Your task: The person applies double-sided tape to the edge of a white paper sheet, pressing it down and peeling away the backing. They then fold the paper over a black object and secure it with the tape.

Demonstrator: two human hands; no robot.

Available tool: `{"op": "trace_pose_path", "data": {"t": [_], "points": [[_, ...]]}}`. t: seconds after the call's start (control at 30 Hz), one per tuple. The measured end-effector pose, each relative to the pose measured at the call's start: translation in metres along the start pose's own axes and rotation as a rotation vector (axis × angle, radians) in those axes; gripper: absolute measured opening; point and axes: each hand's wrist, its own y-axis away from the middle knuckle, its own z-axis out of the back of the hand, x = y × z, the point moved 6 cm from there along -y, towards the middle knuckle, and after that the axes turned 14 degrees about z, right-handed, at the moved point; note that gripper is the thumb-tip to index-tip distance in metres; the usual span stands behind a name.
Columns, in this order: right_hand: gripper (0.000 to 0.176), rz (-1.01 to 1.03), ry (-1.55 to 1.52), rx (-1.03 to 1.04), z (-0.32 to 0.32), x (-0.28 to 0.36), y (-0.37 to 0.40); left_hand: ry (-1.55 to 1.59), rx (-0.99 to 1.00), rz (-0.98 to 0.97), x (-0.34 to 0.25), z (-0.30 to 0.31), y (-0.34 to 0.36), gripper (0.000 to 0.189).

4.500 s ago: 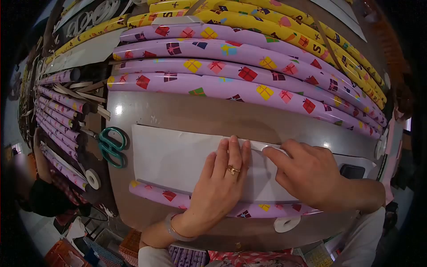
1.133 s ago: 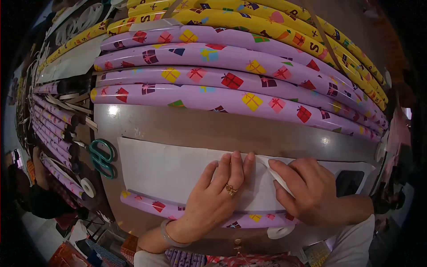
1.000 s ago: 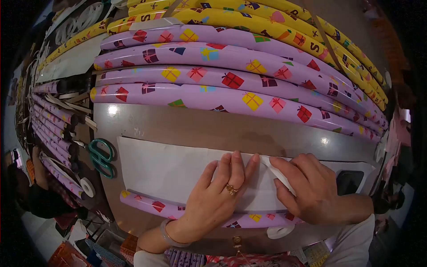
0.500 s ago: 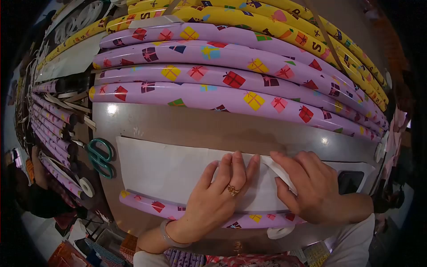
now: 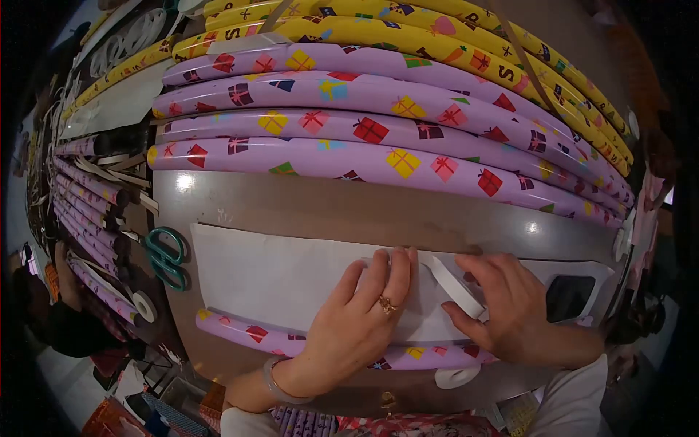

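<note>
My left hand (image 5: 364,309) lies with its fingers stretched flat on the white sheet (image 5: 255,269); a ring and a bangle are on it. To its right, my right hand (image 5: 510,302) is curled around a narrow white tape roll (image 5: 453,288), seen edge-on, between thumb and fingers. A thin end of the tape reaches toward the sheet's upper edge near my left fingertips. Along the sheet's near edge lies a purple gift-print roll (image 5: 233,331), partly hidden under my left wrist. A dark phone (image 5: 570,297) rests on the right end of the sheet.
Green-handled scissors (image 5: 166,258) lie left of the sheet. Purple rolls (image 5: 349,156) and yellow rolls (image 5: 408,36) span the table's far side. Another white tape roll (image 5: 457,377) sits at the near edge. At the far left is another person's arm (image 5: 65,280).
My right hand has shifted slightly right, its fingers spread wider, and more of the tape roll shows. My left fingers have drawn closer together on the sheet.
</note>
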Motion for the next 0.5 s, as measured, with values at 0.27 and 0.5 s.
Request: {"op": "trace_pose_path", "data": {"t": [0.27, 0.5], "points": [[0.062, 0.046, 0.000, 0.006, -0.002, -0.005, 0.012, -0.057, 0.043, 0.062, -0.013, 0.006, -0.006, 0.047], [0.056, 0.027, -0.009, 0.028, 0.002, -0.006, 0.011, -0.127, 0.039, 0.051, -0.013, 0.002, -0.006, 0.045]]}}
